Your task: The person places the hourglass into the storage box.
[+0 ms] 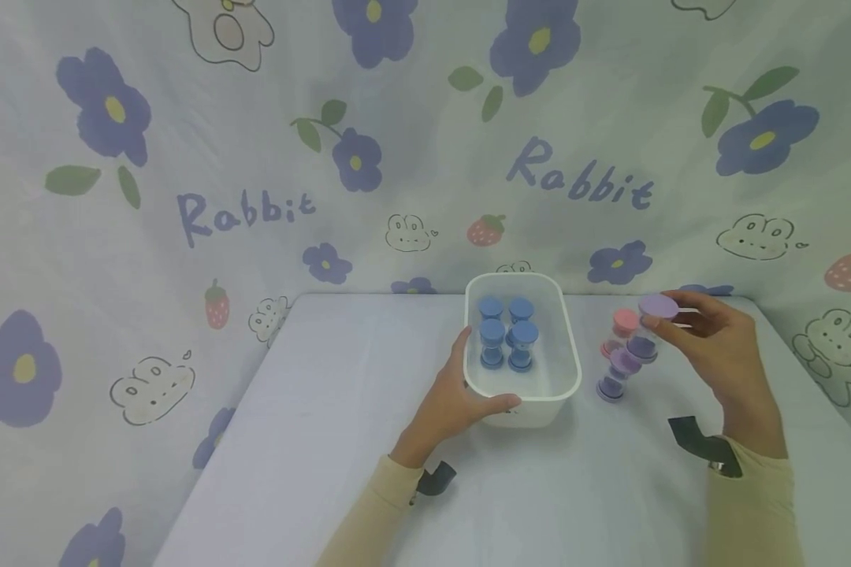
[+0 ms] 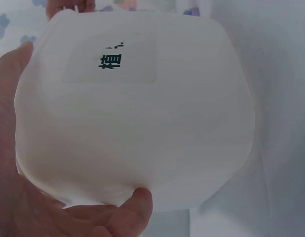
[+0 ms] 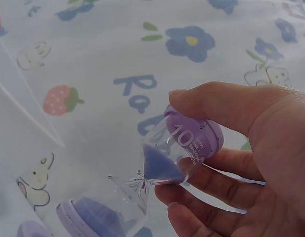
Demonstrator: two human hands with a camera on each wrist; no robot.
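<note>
The clear hourglass with lilac end caps [image 1: 658,306], printed "10" at its gripped end, is in the right hand [image 1: 716,335]. Its thumb and fingers pinch the upper cap, the lower fingers curled beside the upper bulb. The long axis runs steeply down from the fingertips, the low end slanting leftward in the head view; violet-blue sand shows in both bulbs. Whether that low end touches anything cannot be told.

Just left of and below these fingertips stand two more hourglasses, both upright: one with purple caps [image 1: 626,361], nearer the person, and one with pink caps [image 1: 626,321], behind it.

Further left of the right fingers is one white plastic box [image 1: 567,386], rounded at the corners. The left hand [image 1: 454,402] grips it, thumb pressed along the near wall, fingers round the left side. Inside, to the right of those fingers, four blue-capped hourglasses [image 1: 492,335] stand upright in two rows of two, making seven hourglasses in view.

Under both hands spreads a smooth white table [image 1: 326,394]. Beyond the fingers hangs a pale cloth [image 1: 425,94] printed with blue-violet flowers, strawberries, rabbits and the word "Rabbit" twice.
</note>
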